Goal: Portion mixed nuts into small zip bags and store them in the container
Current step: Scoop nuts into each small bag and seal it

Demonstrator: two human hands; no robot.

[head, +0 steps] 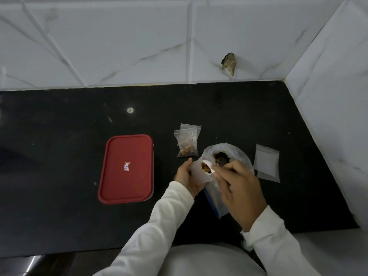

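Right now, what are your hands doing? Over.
Left hand holds small bag open. Right hand holds white scoop, nuts in it, at bag's mouth. Container closed, lid on.

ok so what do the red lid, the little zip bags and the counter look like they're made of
Red lid: looks like moulded plastic, matte, with a raised rim and rounded corners.
Small zip bags: thin clear plastic film, glossy and creased, nuts showing through.
Counter: probably polished black stone, given its pale flecks and a reflected light spot.

I see a glossy black countertop meeting white, grey-veined wall tiles; a side wall forms a corner at right. One tile has a chipped hole.
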